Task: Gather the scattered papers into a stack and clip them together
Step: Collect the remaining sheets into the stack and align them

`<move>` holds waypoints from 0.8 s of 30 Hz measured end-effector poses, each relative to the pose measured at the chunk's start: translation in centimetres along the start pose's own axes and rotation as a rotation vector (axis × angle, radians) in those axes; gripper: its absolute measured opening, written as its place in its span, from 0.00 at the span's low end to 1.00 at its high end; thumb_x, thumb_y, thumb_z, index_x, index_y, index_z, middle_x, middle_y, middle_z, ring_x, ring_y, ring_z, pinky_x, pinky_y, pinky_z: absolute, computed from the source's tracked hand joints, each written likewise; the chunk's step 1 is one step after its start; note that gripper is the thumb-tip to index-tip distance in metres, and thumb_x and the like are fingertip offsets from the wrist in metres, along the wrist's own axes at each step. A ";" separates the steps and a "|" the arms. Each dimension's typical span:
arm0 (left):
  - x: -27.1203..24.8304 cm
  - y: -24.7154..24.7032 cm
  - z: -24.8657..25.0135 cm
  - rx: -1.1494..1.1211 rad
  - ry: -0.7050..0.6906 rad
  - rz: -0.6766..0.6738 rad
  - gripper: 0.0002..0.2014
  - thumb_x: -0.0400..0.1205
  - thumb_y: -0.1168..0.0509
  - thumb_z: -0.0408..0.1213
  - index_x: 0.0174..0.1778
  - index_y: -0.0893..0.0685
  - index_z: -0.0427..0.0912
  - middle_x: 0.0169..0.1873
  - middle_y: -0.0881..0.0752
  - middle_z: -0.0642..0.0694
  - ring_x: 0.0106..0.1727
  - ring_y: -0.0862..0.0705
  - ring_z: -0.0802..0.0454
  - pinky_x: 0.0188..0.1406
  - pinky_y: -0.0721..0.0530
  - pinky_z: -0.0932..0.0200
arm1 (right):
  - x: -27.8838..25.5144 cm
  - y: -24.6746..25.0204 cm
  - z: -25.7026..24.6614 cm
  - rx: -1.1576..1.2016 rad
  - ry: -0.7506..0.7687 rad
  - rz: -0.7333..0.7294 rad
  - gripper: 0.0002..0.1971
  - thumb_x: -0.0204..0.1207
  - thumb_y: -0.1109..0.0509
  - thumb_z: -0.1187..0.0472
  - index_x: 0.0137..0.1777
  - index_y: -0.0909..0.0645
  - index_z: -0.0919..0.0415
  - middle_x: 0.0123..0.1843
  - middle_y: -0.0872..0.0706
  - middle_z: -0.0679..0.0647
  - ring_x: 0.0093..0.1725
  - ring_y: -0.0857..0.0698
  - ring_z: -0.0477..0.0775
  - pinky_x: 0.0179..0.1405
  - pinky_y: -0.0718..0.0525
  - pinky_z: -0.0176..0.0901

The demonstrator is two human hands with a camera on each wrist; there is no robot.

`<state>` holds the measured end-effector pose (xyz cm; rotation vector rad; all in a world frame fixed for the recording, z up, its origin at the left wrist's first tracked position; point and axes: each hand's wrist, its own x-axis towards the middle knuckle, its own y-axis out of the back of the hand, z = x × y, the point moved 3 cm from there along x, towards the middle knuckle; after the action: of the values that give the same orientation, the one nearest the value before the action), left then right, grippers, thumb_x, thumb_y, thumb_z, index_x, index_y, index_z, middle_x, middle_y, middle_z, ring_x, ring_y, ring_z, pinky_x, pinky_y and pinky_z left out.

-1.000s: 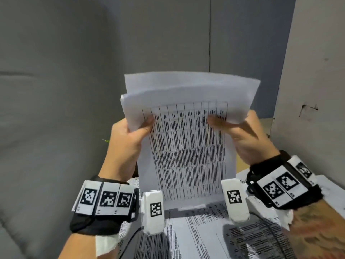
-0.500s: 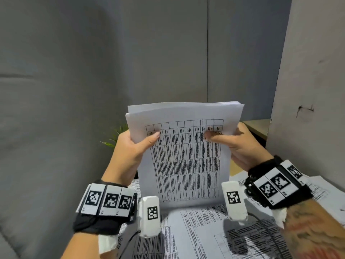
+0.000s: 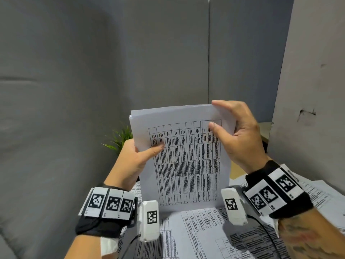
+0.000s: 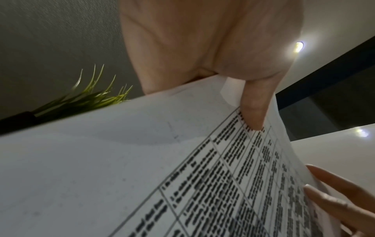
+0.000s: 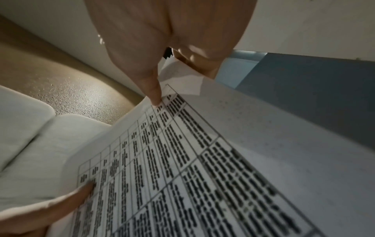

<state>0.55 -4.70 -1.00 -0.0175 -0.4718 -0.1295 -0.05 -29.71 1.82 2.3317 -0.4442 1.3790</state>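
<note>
Paper stack [image 3: 183,161] stands upright, bottom edge on the loose printed sheets [image 3: 205,234] covering the table. Left hand [image 3: 134,161] pinches its left edge, thumb on front. Right hand [image 3: 237,135] holds the top right corner, index along the top edge. I judge this the squaring step; next calls for a clip, none in view.

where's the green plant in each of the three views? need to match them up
Head: plant left of centre, just behind the left hand, beside the held paper stack.
Left wrist: plant at left, poking above the stack's edge.
Right wrist: not in it.
Shared landmark: the left thumb pressed on the printed table.
</note>
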 end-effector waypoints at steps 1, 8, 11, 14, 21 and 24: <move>0.0 0.0 0.0 0.000 -0.005 -0.001 0.22 0.73 0.23 0.32 0.63 0.16 0.35 0.58 0.10 0.40 0.63 0.13 0.44 0.69 0.19 0.41 | 0.1 0.1 -0.3 -0.018 -0.004 0.016 0.23 0.74 0.22 0.64 0.67 0.19 0.48 0.62 0.22 0.51 0.64 0.21 0.45 0.67 0.18 0.48; 0.2 -0.4 0.3 0.015 -0.053 -0.024 0.19 0.71 0.26 0.33 0.59 0.14 0.39 0.56 0.09 0.41 0.61 0.12 0.44 0.64 0.15 0.49 | 0.1 -0.3 -5.6 -0.525 0.140 -0.021 0.32 0.73 0.25 0.47 0.78 0.27 0.46 0.80 0.32 0.52 0.79 0.34 0.53 0.73 0.33 0.61; 0.1 -0.6 0.4 0.020 -0.068 -0.031 0.20 0.71 0.26 0.33 0.60 0.14 0.37 0.56 0.09 0.39 0.61 0.12 0.42 0.65 0.16 0.42 | -0.3 -1.5 -7.3 -0.613 0.128 -0.205 0.34 0.75 0.33 0.39 0.80 0.32 0.44 0.82 0.33 0.48 0.83 0.37 0.51 0.77 0.43 0.66; 0.0 -0.6 0.4 0.017 -0.084 -0.033 0.18 0.71 0.26 0.33 0.57 0.13 0.40 0.54 0.09 0.40 0.59 0.12 0.42 0.63 0.16 0.44 | -0.7 -1.9 -8.0 -0.612 0.108 -0.271 0.32 0.75 0.35 0.37 0.80 0.32 0.43 0.80 0.31 0.45 0.82 0.36 0.48 0.79 0.48 0.68; -0.1 -0.9 0.6 0.014 -0.119 -0.084 0.16 0.72 0.24 0.35 0.56 0.11 0.44 0.54 0.09 0.40 0.59 0.12 0.41 0.63 0.15 0.45 | -1.3 -2.7 -8.8 -0.669 0.105 -0.422 0.36 0.76 0.38 0.34 0.83 0.41 0.41 0.83 0.35 0.45 0.85 0.41 0.49 0.80 0.52 0.72; -0.2 -0.9 0.8 0.018 -0.131 -0.098 0.17 0.69 0.23 0.42 0.54 0.09 0.47 0.53 0.09 0.39 0.59 0.12 0.40 0.60 0.14 0.48 | -1.4 -2.8 -9.0 -0.649 0.100 -0.445 0.37 0.76 0.37 0.33 0.83 0.43 0.39 0.85 0.38 0.44 0.86 0.44 0.49 0.81 0.53 0.72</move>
<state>-0.11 -5.55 -0.41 0.0151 -0.6047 -0.2215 -6.26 -22.82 4.03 1.6892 -0.2634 0.9474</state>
